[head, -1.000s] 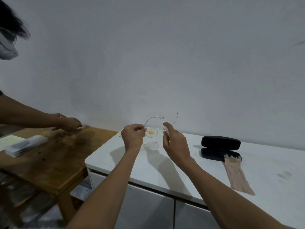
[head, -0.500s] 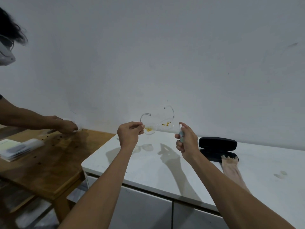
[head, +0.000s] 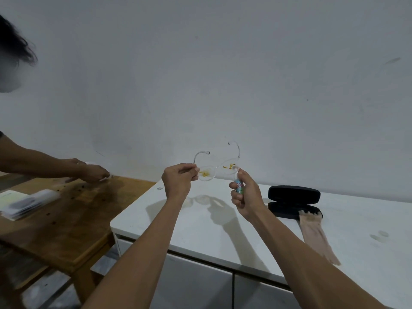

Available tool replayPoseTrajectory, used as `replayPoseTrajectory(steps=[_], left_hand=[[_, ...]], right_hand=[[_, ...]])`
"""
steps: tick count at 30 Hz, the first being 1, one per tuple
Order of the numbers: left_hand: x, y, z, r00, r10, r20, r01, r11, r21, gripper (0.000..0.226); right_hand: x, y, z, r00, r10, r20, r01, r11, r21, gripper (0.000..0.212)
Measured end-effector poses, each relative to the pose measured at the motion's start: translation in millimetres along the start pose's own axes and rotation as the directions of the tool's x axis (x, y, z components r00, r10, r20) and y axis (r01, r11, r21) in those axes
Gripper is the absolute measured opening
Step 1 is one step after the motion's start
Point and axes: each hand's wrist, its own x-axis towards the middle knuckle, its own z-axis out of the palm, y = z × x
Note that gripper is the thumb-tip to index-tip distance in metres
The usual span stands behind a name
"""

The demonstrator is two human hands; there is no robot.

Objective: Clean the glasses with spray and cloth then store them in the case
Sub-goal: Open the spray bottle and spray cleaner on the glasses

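Up in the air above the white counter (head: 200,224), the left hand (head: 178,182) holds the glasses (head: 217,167) by one side, with the thumb and fingers pinching the frame next to the left lens. The glasses are clear, and both lenses have yellow spots on them. The two arms of the glasses curl up toward the wall. The right hand (head: 245,197) is just beside the right lens, and its fingers are wrapped tight around a small spray bottle (head: 239,186). The top of the bottle is right at the lens, but I cannot tell if it touches. The black case (head: 294,201) sits open on the counter, off to the right and well apart from the hands. A tan cloth (head: 316,235) lies flat on the counter, with one end touching the front of the case. Off to the left is a brown wood table (head: 73,219), and another person's hand (head: 93,172) reaches over it. Some papers (head: 20,204) lie on that table, near its left end.
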Motion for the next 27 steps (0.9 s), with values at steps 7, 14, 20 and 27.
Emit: replayPoseTrajectory(steps=[7, 14, 20, 27], left_hand=[[-5, 7, 10, 1.0, 0.024, 0.018, -0.025, 1.0, 0.014, 0.015], [-9, 2, 7, 1.0, 0.01, 0.02, -0.01, 0.999, 0.032, 0.013], [-12, -7, 4, 1.0, 0.001, 0.001, -0.001, 1.0, 0.031, 0.012], [-15, -21, 30, 1.0, 0.01, -0.005, -0.009, 0.998, 0.061, 0.012]], right_hand=[[-4, 20, 18, 0.996, 0.077, 0.035, -0.079, 0.996, 0.038, 0.023], [-2, 31, 26, 0.99, 0.125, 0.058, -0.127, 0.992, 0.025, 0.013], [-1, 22, -9, 0.979, -0.082, -0.186, 0.043, 0.978, -0.205, 0.025], [-16, -46, -90, 0.844, -0.386, -0.374, 0.201, 0.872, -0.445, 0.031]])
